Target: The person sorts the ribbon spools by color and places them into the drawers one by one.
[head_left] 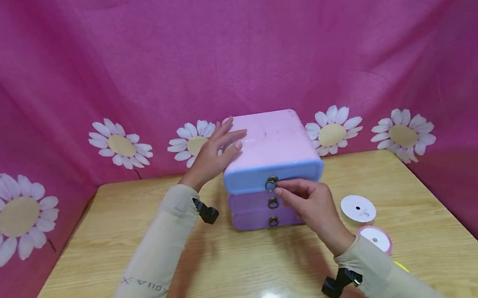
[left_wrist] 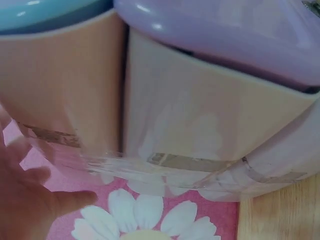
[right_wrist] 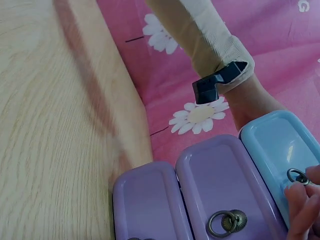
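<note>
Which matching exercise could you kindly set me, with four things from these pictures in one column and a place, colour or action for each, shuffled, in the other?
Column one
1. left hand
2. right hand
3. top drawer
4. bottom drawer

Column two
A. pinching the uppermost ring pull
B. purple front
C. at the left edge of the pink cabinet top
D. blue front

Right pairs: 1-C, 2-A, 3-D, 4-B

From afar, I saw glossy plastic drawer fronts [right_wrist: 217, 172] and dull metal ring pulls [right_wrist: 234, 220]. The tabletop [head_left: 223, 278] looked wooden, the backdrop [head_left: 245, 45] cloth.
</note>
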Demonstrator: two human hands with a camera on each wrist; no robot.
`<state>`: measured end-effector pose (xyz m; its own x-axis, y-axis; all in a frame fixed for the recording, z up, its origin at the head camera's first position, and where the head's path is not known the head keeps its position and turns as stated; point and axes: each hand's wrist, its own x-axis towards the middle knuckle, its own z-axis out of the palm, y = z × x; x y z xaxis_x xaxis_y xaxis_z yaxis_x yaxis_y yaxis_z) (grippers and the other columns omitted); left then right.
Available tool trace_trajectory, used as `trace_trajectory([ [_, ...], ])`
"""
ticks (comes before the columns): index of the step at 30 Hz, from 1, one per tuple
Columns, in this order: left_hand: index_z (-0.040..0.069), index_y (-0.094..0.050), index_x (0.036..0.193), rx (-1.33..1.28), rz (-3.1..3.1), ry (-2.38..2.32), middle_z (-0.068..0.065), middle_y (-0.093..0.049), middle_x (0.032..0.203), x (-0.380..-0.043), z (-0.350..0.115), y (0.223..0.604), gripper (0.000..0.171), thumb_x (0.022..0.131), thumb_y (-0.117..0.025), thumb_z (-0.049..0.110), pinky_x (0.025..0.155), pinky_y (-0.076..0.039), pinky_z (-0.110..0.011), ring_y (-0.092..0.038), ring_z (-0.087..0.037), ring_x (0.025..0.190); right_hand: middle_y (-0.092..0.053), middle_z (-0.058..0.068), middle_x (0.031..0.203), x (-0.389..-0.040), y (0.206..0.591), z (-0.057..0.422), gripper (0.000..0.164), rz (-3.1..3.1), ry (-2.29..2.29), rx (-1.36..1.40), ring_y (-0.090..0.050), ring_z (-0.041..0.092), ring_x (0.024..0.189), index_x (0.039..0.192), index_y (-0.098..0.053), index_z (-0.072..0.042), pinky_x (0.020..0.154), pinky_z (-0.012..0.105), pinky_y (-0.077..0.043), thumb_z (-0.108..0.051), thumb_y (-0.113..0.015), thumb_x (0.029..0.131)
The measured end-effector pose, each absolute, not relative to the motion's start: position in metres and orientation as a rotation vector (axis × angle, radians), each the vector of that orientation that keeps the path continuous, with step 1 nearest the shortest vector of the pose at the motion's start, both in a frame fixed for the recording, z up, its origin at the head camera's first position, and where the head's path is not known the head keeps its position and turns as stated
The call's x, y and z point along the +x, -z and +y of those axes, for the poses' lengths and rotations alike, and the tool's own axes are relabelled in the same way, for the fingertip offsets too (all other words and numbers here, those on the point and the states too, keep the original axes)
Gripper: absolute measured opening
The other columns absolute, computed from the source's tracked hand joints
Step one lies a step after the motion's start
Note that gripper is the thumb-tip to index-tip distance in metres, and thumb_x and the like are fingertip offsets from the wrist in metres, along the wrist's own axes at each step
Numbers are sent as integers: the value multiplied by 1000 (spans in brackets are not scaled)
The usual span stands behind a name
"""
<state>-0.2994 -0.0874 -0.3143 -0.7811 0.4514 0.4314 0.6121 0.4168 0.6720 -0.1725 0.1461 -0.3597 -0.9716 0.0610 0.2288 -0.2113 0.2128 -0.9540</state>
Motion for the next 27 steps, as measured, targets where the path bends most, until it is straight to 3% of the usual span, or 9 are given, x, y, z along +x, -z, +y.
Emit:
trace_trajectory([
  [4,25,-56,137,-987,-2491,1286,6,-20,159,-300,-87,316,45,95,-55,40,115,-8,-55,3,-8,146,-71,17,81,-174,362,144,24,-2250,-1882,119,-65,21,62,98,-76,-10,42,21,-36,-28,-78,81],
  [8,26,-55,137,-1012,-2488,1263,5,-21,159,-303,-87,319,45,95,-54,41,115,-6,-57,4,-8,146,-71,19,82,-175,364,141,22,-2208,-1926,118,-65,17,57,96,-75,-6,40,20,-34,-23,-78,82],
  [15,24,-55,137,-1025,-2438,1292,4,-24,159,-307,-85,323,44,95,-53,37,115,-5,-56,0,-20,149,-73,14,81,-178,366,138,23,-2173,-1924,117,-64,16,53,95,-74,-3,55,27,-53,-21,-79,81],
  [21,26,-54,138,-1005,-2418,1361,7,-20,159,-308,-82,329,43,96,-48,35,114,-2,-58,3,-17,148,-71,21,83,-174,356,135,18,-2160,-1936,115,-61,14,49,95,-73,0,51,23,-50,-13,-76,83],
  [27,22,-55,137,-991,-2372,1396,6,-22,159,-309,-81,333,42,97,-44,31,114,0,-58,3,-18,148,-69,27,85,-164,337,130,16,-2181,-1910,70,-59,12,46,97,-73,3,47,21,-46,-8,-73,85],
])
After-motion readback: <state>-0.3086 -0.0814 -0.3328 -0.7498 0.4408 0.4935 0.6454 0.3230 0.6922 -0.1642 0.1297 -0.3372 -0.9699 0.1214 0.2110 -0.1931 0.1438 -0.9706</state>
